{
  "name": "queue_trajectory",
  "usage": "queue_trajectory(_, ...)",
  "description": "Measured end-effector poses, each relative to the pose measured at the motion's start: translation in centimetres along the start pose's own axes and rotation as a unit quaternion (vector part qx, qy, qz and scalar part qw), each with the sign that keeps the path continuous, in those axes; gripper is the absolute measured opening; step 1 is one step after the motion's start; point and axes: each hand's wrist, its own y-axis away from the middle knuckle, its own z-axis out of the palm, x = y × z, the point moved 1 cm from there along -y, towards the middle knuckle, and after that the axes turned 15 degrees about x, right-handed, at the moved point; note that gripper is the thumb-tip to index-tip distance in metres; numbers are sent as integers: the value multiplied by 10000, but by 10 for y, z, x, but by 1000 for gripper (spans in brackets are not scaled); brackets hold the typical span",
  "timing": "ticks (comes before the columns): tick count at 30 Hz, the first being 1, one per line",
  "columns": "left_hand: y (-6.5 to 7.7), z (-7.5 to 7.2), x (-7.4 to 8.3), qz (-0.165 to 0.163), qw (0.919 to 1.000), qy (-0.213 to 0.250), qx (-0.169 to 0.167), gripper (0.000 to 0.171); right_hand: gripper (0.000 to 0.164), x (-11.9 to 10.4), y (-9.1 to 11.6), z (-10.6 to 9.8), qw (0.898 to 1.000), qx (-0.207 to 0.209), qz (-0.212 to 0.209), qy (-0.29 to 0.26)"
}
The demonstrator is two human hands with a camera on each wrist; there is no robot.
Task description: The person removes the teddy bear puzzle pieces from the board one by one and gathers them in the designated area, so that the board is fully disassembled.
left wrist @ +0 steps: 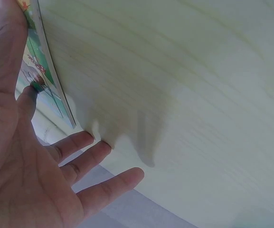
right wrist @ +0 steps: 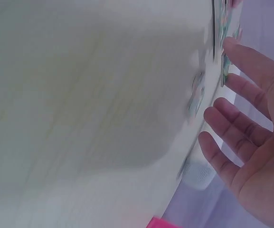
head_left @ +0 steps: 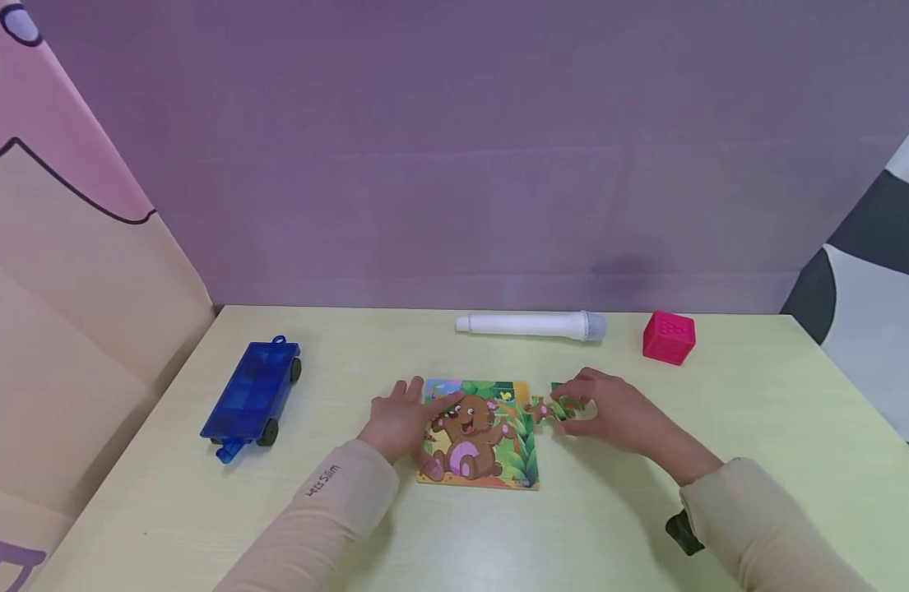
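One bear puzzle [head_left: 469, 448] lies centrally. Left hand [head_left: 404, 421]: fingers spread at its left edge. Right hand [head_left: 608, 411]: pinching puzzle material [head_left: 568, 405] just right; partly hidden, piece count unclear. Far: one microphone [head_left: 524, 325], one block [head_left: 669, 338]. Left: one blue cart [head_left: 254, 391].

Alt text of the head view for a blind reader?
A person's left hand touches the left side of a bear puzzle; the right hand holds a small piece beside the puzzle's right edge. Behind lie a white microphone and a pink block; a blue toy cart stands at left.
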Motion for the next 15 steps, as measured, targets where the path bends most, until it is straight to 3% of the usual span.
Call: queue_trajectory(15, -2, 0, 0, 15, 10000, 2, -55, 108, 45, 52, 19, -31, 9985, -27, 533, 78)
